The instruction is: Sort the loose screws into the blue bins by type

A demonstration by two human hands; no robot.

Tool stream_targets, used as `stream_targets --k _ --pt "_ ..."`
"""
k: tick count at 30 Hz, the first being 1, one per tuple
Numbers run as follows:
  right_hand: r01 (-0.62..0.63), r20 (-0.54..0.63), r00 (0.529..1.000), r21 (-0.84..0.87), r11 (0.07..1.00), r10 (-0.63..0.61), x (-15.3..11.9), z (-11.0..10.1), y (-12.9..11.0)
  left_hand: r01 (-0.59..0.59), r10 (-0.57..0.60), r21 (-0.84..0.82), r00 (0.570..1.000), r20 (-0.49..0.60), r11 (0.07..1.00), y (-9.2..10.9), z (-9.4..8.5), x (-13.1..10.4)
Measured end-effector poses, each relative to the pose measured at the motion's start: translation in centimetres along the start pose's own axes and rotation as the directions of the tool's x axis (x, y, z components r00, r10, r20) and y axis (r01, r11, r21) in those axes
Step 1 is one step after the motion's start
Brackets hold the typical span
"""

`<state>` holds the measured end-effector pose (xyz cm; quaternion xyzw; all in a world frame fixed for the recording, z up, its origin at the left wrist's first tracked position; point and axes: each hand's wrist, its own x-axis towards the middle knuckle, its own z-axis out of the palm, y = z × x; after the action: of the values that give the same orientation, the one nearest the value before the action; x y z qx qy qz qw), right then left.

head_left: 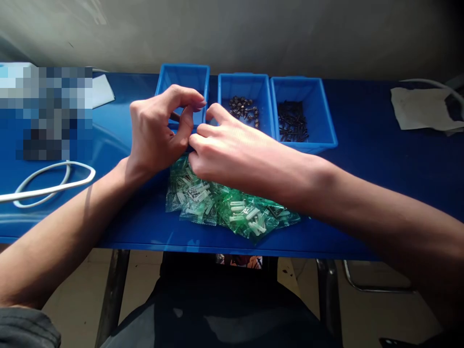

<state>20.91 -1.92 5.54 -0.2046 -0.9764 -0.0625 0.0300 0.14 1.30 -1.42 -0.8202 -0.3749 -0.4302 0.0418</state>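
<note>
My left hand [157, 128] is closed, with its thumb and index finger curled toward each other in front of the left blue bin [184, 67]. A small dark sliver shows between its fingers, too little to name. Touching or almost touching it, my right hand [226, 147] is also closed, knuckles up, and its fingertips are hidden from view. Whatever it grips cannot be made out. Below both hands lie clear and green plastic packets [242, 215] holding white wall plugs and screws. They are partly covered by my right hand and forearm.
The middle blue bin [266, 104] holds short metal bolts [241, 107]; the right blue bin [324, 111] holds dark screws [292, 121]. A white cable [54, 187] loops on the blue table [137, 232] at left. A pale sheet [413, 108] lies at far right.
</note>
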Motion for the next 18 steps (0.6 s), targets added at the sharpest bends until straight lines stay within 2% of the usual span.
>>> stream_targets --k 3,5,7,9,11,13,15,18 --pt "0.044 0.032 0.999 -0.165 0.985 -0.039 -1.5 -1.5 0.3 -0.05 0.049 0.046 0.999 0.018 0.998 0.1 0.0 0.0" --pt "0.025 -0.014 1.0 -0.149 0.988 -0.027 -2.9 -1.6 0.8 -0.091 0.088 0.087 0.996 0.032 0.992 0.2 0.0 0.0" --pt "-0.03 -0.116 0.993 -0.044 0.999 0.025 -4.5 -0.9 1.5 -0.125 0.12 0.107 0.992 0.047 0.986 0.4 -0.1 0.0" --pt "-0.062 -0.285 0.954 0.108 0.992 0.091 -6.1 0.4 2.2 -0.16 0.153 0.112 0.986 0.067 0.981 0.5 0.0 0.1" --pt "-0.024 -0.459 0.877 0.246 0.969 0.139 -7.4 1.8 2.6 -0.205 0.197 0.11 0.977 0.082 0.972 0.6 0.0 0.1" --pt "0.034 -0.565 0.797 0.398 0.917 0.216 -8.1 2.7 2.7 -0.254 0.242 0.114 0.964 0.108 0.96 0.7 0.0 0.1" --pt "0.081 -0.575 0.752 0.566 0.821 0.322 -8.5 3.2 2.5 -0.313 0.297 0.118 0.945 0.134 0.942 0.7 -0.1 0.1" --pt "0.123 -0.52 0.756 0.71 0.694 0.398 -8.6 3.3 2.2 -0.382 0.363 0.119 0.919 0.156 0.916 0.6 -0.4 0.1"
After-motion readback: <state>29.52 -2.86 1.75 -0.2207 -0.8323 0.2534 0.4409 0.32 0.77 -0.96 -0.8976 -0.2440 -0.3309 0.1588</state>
